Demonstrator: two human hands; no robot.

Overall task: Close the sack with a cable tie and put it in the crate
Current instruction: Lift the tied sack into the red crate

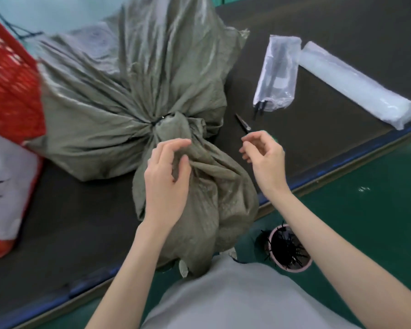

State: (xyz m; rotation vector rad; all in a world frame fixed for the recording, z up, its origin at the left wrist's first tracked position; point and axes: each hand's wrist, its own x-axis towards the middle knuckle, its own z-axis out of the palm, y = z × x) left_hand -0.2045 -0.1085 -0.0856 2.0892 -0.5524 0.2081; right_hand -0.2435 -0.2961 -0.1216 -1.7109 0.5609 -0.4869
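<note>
A grey-green woven sack [119, 96] lies on the dark table, its neck gathered and cinched by a black cable tie [160, 119]. The loose neck fabric spills toward me over the table edge. My left hand [166, 174] hovers over this loose fabric, fingers curled and apart, holding nothing. My right hand [262, 157] floats to the right of the neck, fingers loosely bent and empty. A red plastic crate [7, 86] stands at the left, touching the sack.
Scissors [243, 123] lie just beyond my right hand. A plastic bag of black cable ties [277, 74] and a white plastic roll [356, 84] rest at the right. A pink bin of cut tie ends [288, 249] sits on the green floor.
</note>
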